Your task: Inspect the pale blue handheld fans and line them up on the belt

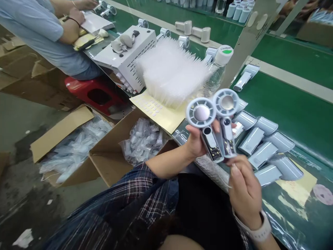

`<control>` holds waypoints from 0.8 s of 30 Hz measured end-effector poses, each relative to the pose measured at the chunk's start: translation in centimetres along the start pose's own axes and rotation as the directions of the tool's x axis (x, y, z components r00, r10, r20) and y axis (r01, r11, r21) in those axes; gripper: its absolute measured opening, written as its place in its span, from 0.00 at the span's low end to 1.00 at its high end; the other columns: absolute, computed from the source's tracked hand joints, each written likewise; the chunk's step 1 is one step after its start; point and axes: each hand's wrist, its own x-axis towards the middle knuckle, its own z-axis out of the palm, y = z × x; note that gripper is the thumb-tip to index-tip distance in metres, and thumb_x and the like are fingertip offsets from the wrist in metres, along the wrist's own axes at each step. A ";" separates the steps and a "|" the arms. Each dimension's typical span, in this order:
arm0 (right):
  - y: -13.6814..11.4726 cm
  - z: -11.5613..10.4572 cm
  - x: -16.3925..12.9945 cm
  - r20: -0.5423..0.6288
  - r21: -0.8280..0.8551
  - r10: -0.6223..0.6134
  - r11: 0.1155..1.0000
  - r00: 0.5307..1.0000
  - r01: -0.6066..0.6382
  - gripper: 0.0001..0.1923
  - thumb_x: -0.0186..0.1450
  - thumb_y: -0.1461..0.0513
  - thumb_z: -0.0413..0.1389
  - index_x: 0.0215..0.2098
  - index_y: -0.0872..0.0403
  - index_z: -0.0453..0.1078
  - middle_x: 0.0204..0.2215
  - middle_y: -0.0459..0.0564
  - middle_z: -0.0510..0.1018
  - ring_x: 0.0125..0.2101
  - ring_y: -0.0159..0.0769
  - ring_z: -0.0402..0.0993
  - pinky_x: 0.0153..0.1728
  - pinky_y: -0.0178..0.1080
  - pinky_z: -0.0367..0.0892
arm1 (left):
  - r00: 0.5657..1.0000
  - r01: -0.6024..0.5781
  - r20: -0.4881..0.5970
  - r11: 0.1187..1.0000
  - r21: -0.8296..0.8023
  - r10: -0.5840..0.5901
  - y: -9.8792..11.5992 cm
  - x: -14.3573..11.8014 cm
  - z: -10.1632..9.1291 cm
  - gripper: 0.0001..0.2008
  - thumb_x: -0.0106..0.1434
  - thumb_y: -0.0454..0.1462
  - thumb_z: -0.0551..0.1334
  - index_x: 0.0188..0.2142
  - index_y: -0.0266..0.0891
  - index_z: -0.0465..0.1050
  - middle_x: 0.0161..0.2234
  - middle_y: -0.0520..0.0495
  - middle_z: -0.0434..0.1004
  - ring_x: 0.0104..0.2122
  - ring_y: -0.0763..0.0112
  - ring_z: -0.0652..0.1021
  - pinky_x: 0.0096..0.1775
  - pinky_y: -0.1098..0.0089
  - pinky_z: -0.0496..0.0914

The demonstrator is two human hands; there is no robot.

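Pair in hand: two small round-headed pale-blue-and-white plastic gadgets [201,113] are up above the near edge of the shiny green table [299,114].
Left hand [195,143]: fingers wrap around both handles.
Right hand [244,191]: fingers seem to pinch the low end of one handle.
Bagged: gadgets in clear plastic bags [143,139] fill a box by the near edge; these look done.
Unbagged: bare pale-blue gadgets [252,140] nearby seem left.
Handles: dark insides show.
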 end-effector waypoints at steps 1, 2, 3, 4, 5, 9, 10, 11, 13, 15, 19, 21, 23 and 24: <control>0.4 -1.0 0.2 0.023 -0.138 -0.067 0.988 0.997 0.070 0.20 0.80 0.55 0.54 0.30 0.51 0.68 0.46 0.56 0.81 0.49 0.50 0.81 0.49 0.54 0.78 | 0.996 -0.055 -0.070 0.996 0.065 0.060 1.2 0.0 -0.4 0.49 0.43 0.86 0.57 0.29 0.44 0.69 0.48 0.40 0.83 0.58 0.43 0.83 0.48 0.52 0.86; 0.8 -2.0 0.6 0.037 -0.291 -0.113 0.949 0.993 0.119 0.17 0.79 0.56 0.54 0.32 0.51 0.70 0.54 0.61 0.79 0.58 0.58 0.78 0.56 0.62 0.75 | 0.984 -0.106 -0.125 0.984 0.140 0.124 2.4 -0.1 -0.9 0.48 0.44 0.87 0.56 0.27 0.44 0.67 0.46 0.41 0.83 0.59 0.43 0.83 0.48 0.51 0.86; 1.0 -2.8 1.1 0.039 -0.447 -0.143 0.883 0.989 0.145 0.12 0.78 0.57 0.55 0.38 0.52 0.74 0.63 0.65 0.75 0.66 0.66 0.72 0.62 0.70 0.71 | 0.971 -0.148 -0.156 0.966 0.211 0.183 3.6 -0.3 -1.5 0.48 0.45 0.86 0.56 0.26 0.45 0.65 0.44 0.41 0.83 0.60 0.43 0.82 0.48 0.51 0.86; 1.0 -3.3 1.8 0.032 -0.578 -0.173 0.800 0.984 0.159 0.09 0.77 0.57 0.57 0.46 0.53 0.77 0.69 0.69 0.69 0.71 0.71 0.66 0.65 0.75 0.66 | 0.960 -0.185 -0.158 0.947 0.263 0.231 4.7 -0.5 -2.2 0.47 0.45 0.86 0.57 0.25 0.45 0.63 0.43 0.41 0.83 0.60 0.43 0.82 0.48 0.51 0.86; 0.9 -3.6 2.7 0.028 -0.666 -0.208 0.725 0.978 0.173 0.14 0.76 0.58 0.58 0.56 0.54 0.77 0.73 0.72 0.64 0.74 0.74 0.61 0.67 0.77 0.64 | 0.957 -0.206 -0.140 0.934 0.290 0.255 5.6 -0.9 -2.8 0.47 0.46 0.85 0.58 0.24 0.44 0.62 0.42 0.40 0.83 0.60 0.43 0.82 0.48 0.51 0.86; 0.7 -0.9 8.6 0.182 -0.717 -0.272 0.621 0.945 0.317 0.17 0.76 0.62 0.57 0.59 0.56 0.78 0.64 0.68 0.77 0.64 0.66 0.74 0.63 0.67 0.72 | 0.993 -0.072 -0.070 0.967 0.245 0.092 6.6 -2.5 -4.6 0.47 0.46 0.84 0.62 0.24 0.42 0.65 0.43 0.37 0.84 0.58 0.42 0.83 0.51 0.51 0.85; 0.9 0.5 10.5 0.248 -0.716 -0.247 0.605 0.937 0.349 0.14 0.75 0.63 0.56 0.53 0.56 0.81 0.60 0.66 0.80 0.60 0.63 0.77 0.61 0.65 0.72 | 0.997 -0.002 -0.081 0.976 0.220 0.021 6.4 -2.9 -4.8 0.47 0.46 0.83 0.63 0.24 0.41 0.67 0.43 0.37 0.84 0.57 0.43 0.84 0.51 0.52 0.85; 1.2 1.9 12.2 0.297 -0.723 -0.216 0.586 0.930 0.366 0.12 0.75 0.63 0.57 0.48 0.56 0.83 0.58 0.66 0.81 0.58 0.63 0.77 0.60 0.64 0.72 | 0.995 0.064 -0.093 0.979 0.192 -0.047 6.2 -3.2 -4.9 0.46 0.46 0.83 0.64 0.25 0.41 0.68 0.43 0.38 0.85 0.56 0.43 0.85 0.51 0.53 0.85; 1.8 4.1 15.0 0.356 -0.719 -0.179 0.574 0.917 0.391 0.10 0.73 0.64 0.59 0.41 0.57 0.84 0.57 0.68 0.83 0.57 0.63 0.76 0.59 0.63 0.71 | 0.986 0.152 -0.096 0.980 0.132 -0.139 5.9 -3.6 -5.0 0.46 0.45 0.81 0.67 0.26 0.40 0.70 0.42 0.38 0.86 0.54 0.45 0.86 0.50 0.55 0.84; 1.8 4.7 16.3 0.367 -0.703 -0.200 0.580 0.908 0.412 0.13 0.73 0.64 0.57 0.35 0.57 0.83 0.54 0.67 0.85 0.55 0.63 0.77 0.58 0.64 0.70 | 0.979 0.196 -0.076 0.978 0.073 -0.190 5.6 -3.9 -5.0 0.45 0.46 0.80 0.68 0.26 0.39 0.71 0.42 0.37 0.87 0.52 0.46 0.87 0.49 0.57 0.84; -1.2 1.2 14.3 0.126 -0.660 -0.433 0.634 0.892 0.402 0.17 0.77 0.58 0.56 0.34 0.53 0.83 0.52 0.62 0.87 0.51 0.62 0.81 0.51 0.64 0.73 | 0.947 0.319 0.030 0.948 -0.007 -0.319 5.0 -3.8 -4.8 0.46 0.41 0.80 0.70 0.27 0.38 0.74 0.41 0.36 0.87 0.44 0.53 0.88 0.42 0.63 0.83; -3.2 -0.8 12.2 0.003 -0.576 -0.429 0.738 0.903 0.352 0.12 0.76 0.57 0.60 0.38 0.49 0.85 0.51 0.56 0.88 0.51 0.57 0.84 0.51 0.61 0.75 | 0.914 0.397 0.110 0.917 -0.034 -0.391 4.3 -3.6 -4.3 0.48 0.38 0.80 0.71 0.27 0.38 0.74 0.37 0.38 0.87 0.39 0.57 0.87 0.39 0.65 0.83; -4.3 -2.2 10.4 -0.054 -0.364 -0.322 0.888 0.945 0.282 0.06 0.74 0.57 0.64 0.40 0.45 0.84 0.55 0.51 0.87 0.56 0.53 0.83 0.55 0.59 0.77 | 0.874 0.459 0.198 0.888 -0.040 -0.443 3.4 -3.3 -3.4 0.48 0.36 0.81 0.70 0.27 0.38 0.73 0.34 0.39 0.85 0.36 0.59 0.86 0.39 0.64 0.82; -4.4 -2.8 9.8 -0.056 -0.214 -0.245 0.950 0.968 0.228 0.02 0.73 0.57 0.67 0.43 0.43 0.83 0.57 0.50 0.86 0.59 0.51 0.83 0.56 0.57 0.78 | 0.856 0.481 0.230 0.876 -0.026 -0.463 2.9 -3.2 -2.9 0.48 0.36 0.81 0.70 0.27 0.37 0.73 0.32 0.40 0.84 0.34 0.60 0.85 0.38 0.64 0.82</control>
